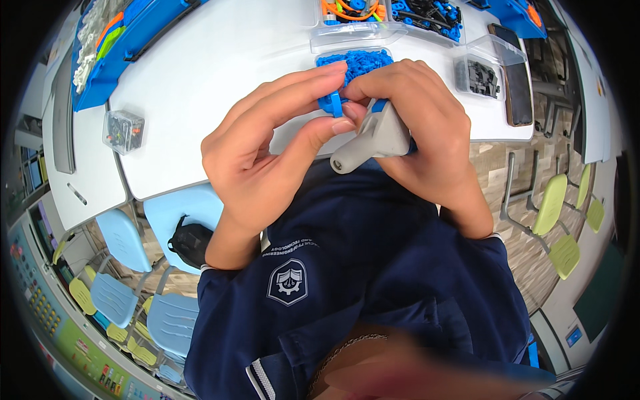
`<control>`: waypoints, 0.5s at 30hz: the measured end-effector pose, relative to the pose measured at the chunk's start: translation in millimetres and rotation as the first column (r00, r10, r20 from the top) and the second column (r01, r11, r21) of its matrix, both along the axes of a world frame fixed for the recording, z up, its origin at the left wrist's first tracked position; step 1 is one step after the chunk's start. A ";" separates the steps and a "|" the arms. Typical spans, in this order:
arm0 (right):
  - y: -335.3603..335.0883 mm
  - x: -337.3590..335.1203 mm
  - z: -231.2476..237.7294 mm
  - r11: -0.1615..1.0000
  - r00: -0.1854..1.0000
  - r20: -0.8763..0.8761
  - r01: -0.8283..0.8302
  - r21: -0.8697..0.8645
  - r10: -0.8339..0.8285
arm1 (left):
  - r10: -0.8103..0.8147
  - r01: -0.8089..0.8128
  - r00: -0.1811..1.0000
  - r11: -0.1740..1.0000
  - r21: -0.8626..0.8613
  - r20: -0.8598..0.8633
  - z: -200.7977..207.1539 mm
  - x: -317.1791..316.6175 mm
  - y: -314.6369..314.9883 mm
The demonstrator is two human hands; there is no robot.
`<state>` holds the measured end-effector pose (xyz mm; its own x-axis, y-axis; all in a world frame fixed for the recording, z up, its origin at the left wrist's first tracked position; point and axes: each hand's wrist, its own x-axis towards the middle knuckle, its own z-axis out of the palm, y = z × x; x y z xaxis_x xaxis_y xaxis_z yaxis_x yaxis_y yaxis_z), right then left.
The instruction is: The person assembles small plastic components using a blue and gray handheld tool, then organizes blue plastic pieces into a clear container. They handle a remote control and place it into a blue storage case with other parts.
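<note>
My left hand [267, 143] pinches a small blue plastic piece [335, 105] between thumb and fingers, above the table's near edge. Close beside it, my right hand [427, 123] is closed around a light grey and blue plastic part [377, 140]. This part has a rounded nose with a dark hole, pointing toward me. The right fingertips are next to the blue piece; my fingers partly cover both things, and I cannot tell whether they are joined. Just beyond the hands stands a clear box of small blue pieces [363, 62].
Farther back on the white table [200, 73] are boxes of black and blue parts [427, 19]. A clear box of dark pieces [481, 79] stands right, beside a phone [517, 87]. Left are a small clear box [124, 131] and a blue tray [120, 50]. Chairs [120, 237] stand around.
</note>
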<state>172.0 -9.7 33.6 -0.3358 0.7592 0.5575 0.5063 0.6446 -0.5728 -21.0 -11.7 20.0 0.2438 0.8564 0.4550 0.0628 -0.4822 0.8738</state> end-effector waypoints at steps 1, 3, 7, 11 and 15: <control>-0.3 -0.2 -0.3 1.000 1.000 0.010 -0.002 -0.001 0.002 | 0.008 -0.008 1.000 1.000 0.005 -0.023 0.1 -0.9 0.2; 0.0 -0.1 -0.3 1.000 1.000 0.023 -0.012 -0.002 0.012 | 0.010 -0.011 0.999 1.000 -0.004 -0.050 0.9 -3.6 1.5; 3.2 2.0 1.0 0.999 0.999 0.025 -0.047 -0.005 0.047 | -0.019 0.018 1.000 0.999 -0.045 -0.021 3.2 -7.9 6.6; 4.9 4.9 4.4 0.998 0.996 0.062 -0.064 0.021 0.063 | -0.032 0.051 0.994 0.980 -0.194 0.101 5.9 -6.7 7.9; 5.2 4.1 6.4 0.997 0.994 0.076 -0.080 0.003 0.079 | 0.006 0.084 0.974 0.918 -0.387 0.227 5.7 -4.6 7.5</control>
<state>176.0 -4.5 39.9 -0.4368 0.7249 0.5326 0.4952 0.6881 -0.5304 -25.6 -4.3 25.7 0.2138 0.9681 0.1303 -0.1634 -0.0961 0.9819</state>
